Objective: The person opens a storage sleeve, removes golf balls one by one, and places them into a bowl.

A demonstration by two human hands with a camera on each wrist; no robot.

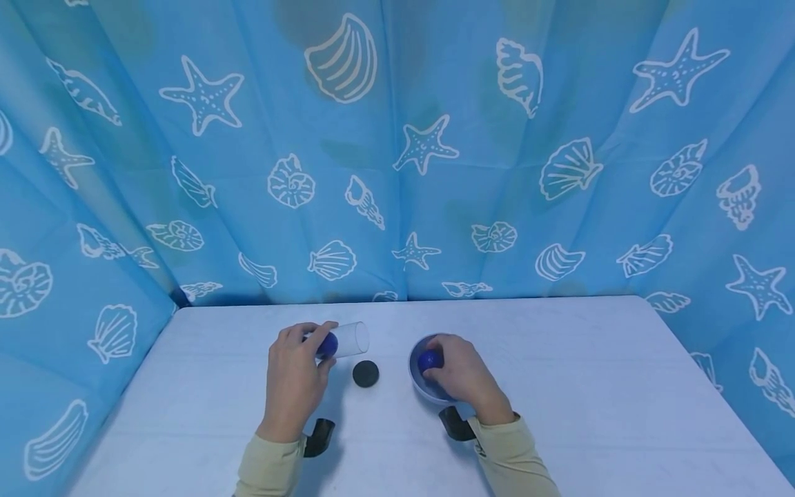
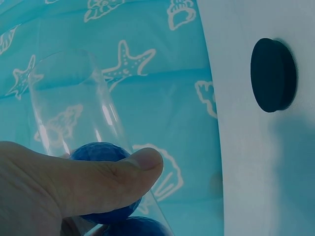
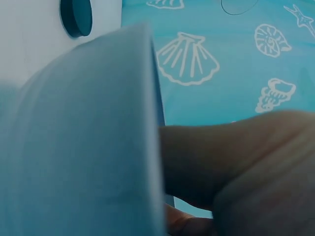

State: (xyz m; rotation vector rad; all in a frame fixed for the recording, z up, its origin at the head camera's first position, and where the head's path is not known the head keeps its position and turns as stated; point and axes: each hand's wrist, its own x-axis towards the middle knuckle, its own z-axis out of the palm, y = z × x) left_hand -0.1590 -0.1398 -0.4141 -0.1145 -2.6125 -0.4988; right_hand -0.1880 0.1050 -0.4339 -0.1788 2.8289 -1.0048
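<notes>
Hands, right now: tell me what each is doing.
Left hand: closed, gripping the clear tube with blue balls inside.
Right hand: closed, pinching another blue ball inside the bowl.

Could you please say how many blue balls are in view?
3: two balls in the clear tube in the left hand, one ball in the right hand within the bowl; more may be hidden.

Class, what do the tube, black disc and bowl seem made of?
Tube: glossy clear plastic or glass; curtain shows through, bright streaks.
Black disc: perhaps plastic or rubber, matte; no bright highlights.
Bowl: smooth, likely plastic, possibly ceramic; even, softly shaded surface.
</notes>
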